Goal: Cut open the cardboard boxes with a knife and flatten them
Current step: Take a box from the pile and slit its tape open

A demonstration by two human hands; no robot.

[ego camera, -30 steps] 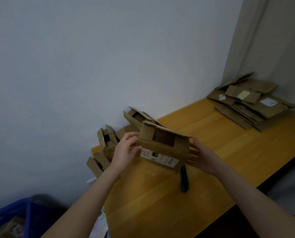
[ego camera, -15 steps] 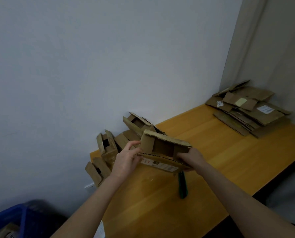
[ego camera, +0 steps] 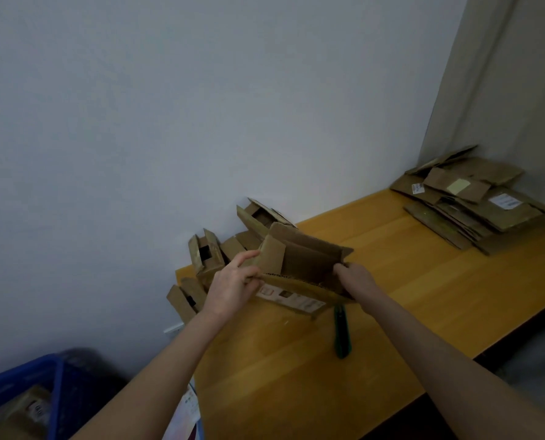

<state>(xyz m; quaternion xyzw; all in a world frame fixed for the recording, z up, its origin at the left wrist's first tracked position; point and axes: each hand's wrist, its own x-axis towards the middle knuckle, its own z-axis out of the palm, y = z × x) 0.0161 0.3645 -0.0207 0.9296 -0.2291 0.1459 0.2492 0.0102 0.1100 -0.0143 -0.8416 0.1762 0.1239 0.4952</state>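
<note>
Nearest me, at lower left, a blue crate [ego camera: 20, 374] sits below the worktop [ego camera: 296, 376] with a cardboard box [ego camera: 26, 411] in it. A printed sheet [ego camera: 187, 408] hangs at the worktop's near left corner.

Both bare forearms reach forward over the yellow wood. Between them a dark green knife [ego camera: 341, 333] lies flat on the worktop. Its long axis runs from me toward the wall, and its far end is hidden under the box I hold. I cannot tell which end carries the blade.

The open cardboard box [ego camera: 309, 262] is lifted clear of the worktop, above the knife's far end. Its long axis runs left to right, dipping a little to the right. The open mouth faces up and toward me, with the flaps spread. A white label [ego camera: 288, 296] shows on the near lower panel.

The left grip [ego camera: 233, 285] clamps the box's left end, thumb on the near panel and fingers against the short end flap. The right grip [ego camera: 355, 279] is curled round the right end at the mouth's edge.

Just behind the left grip, a pile of unflattened boxes [ego camera: 207, 255] leans against the wall [ego camera: 201, 106]; some of them tilt with their open ends showing. Well apart, at the worktop's far right, lies a stack of flattened boxes [ego camera: 474, 201], some with labels facing up.
</note>
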